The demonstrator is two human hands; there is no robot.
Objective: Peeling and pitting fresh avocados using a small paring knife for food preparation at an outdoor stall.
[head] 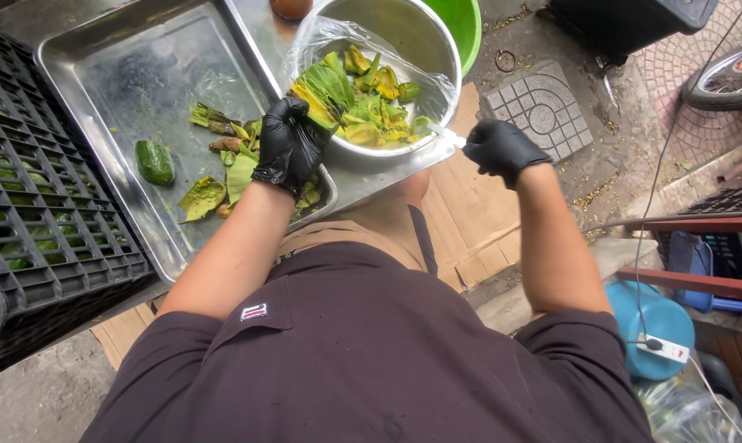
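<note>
Head view: left hand [289,146], black-gloved, is clenched around an avocado piece [315,92] at the 9 o'clock rim of the steel bowl [424,45], which is lined with clear plastic and holds avocado flesh. Right hand [502,149], also gloved, is fisted on a small knife [446,134], blade at the bowl's 4 o'clock edge. Steel tray [117,74] at 9 o'clock holds peels [203,197] and one whole avocado [154,162].

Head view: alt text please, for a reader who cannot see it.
Two black-gloved hands work over a bag-lined metal bowl of avocado pieces: the left hand holds a peel at the rim, the right hand a small white utensil. Beside it, a steel tray holds peels and one whole avocado.
</note>
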